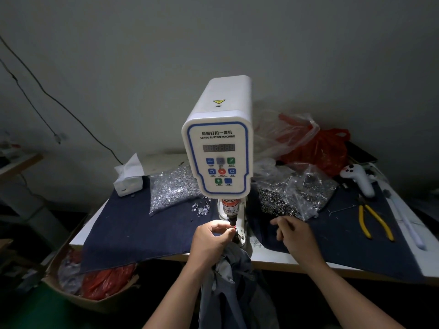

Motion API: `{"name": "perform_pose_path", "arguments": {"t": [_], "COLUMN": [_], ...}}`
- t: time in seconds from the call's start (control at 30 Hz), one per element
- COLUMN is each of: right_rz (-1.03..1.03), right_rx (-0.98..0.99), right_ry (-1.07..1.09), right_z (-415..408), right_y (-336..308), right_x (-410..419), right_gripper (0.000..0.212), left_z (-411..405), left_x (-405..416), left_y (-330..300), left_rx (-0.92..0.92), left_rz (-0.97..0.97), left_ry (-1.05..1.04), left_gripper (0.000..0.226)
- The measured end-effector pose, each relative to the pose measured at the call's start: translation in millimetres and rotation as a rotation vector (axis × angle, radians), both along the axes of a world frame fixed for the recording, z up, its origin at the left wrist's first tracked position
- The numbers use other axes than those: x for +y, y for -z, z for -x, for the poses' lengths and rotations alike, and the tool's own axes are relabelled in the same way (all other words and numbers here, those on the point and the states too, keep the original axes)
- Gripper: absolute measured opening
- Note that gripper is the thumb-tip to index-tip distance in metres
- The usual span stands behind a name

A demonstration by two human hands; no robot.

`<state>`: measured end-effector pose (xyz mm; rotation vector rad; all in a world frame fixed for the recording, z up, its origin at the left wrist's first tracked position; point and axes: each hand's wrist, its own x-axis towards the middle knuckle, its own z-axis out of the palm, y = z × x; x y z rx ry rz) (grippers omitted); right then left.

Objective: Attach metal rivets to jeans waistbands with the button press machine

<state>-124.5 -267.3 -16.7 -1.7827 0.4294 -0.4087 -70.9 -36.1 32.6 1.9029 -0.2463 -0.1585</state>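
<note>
A white servo button press machine (pixel 219 148) stands at the table's centre, its punch head (pixel 231 218) lit from below. My left hand (pixel 210 241) holds the blue jeans (pixel 234 281) up at the press, fingers pinched on something small right under the punch; what it pinches is too small to tell. The jeans hang down off the table edge between my arms. My right hand (pixel 294 233) hovers to the right of the machine with fingers loosely curled, near a bag of dark metal rivets (pixel 280 200). A bag of silvery rivet parts (pixel 171 188) lies left of the machine.
Dark denim cloth (pixel 133 231) covers the white table (pixel 280 260). Yellow-handled pliers (pixel 374 222), a white controller (pixel 358 178) and red plastic bags (pixel 323 148) lie at the right. A tissue pack (pixel 128 178) sits back left. A cardboard box (pixel 78 279) stands below left.
</note>
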Motion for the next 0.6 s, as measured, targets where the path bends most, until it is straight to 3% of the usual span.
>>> {"name": "perform_pose_path", "arguments": {"t": [0.17, 0.27, 0.33, 0.4, 0.47, 0.53, 0.6], "right_rz": [0.038, 0.094, 0.084, 0.194, 0.314, 0.458, 0.359], "right_rx": [0.011, 0.036, -0.006, 0.025, 0.128, 0.131, 0.119], "right_ry": [-0.041, -0.138, -0.289, -0.535, -0.773, -0.827, -0.786], "right_z": [7, 17, 32, 49, 61, 64, 62], "right_y": [-6, -23, -34, -43, -53, -56, -61], "right_x": [2, 14, 30, 46, 59, 62, 58], "right_gripper": [0.028, 0.022, 0.014, 0.037, 0.051, 0.034, 0.015], "left_z": [6, 12, 18, 25, 30, 34, 35], "left_x": [8, 21, 31, 39, 43, 47, 57], "left_y": [-3, -5, -8, -14, -20, -27, -33], "left_rx": [0.100, 0.294, 0.441, 0.529, 0.540, 0.483, 0.344], "left_rz": [0.065, 0.154, 0.315, 0.459, 0.542, 0.511, 0.298], "left_ry": [-0.031, -0.067, 0.000, 0.080, 0.159, 0.254, 0.380], "left_gripper": [0.006, 0.011, 0.014, 0.017, 0.021, 0.031, 0.046]}}
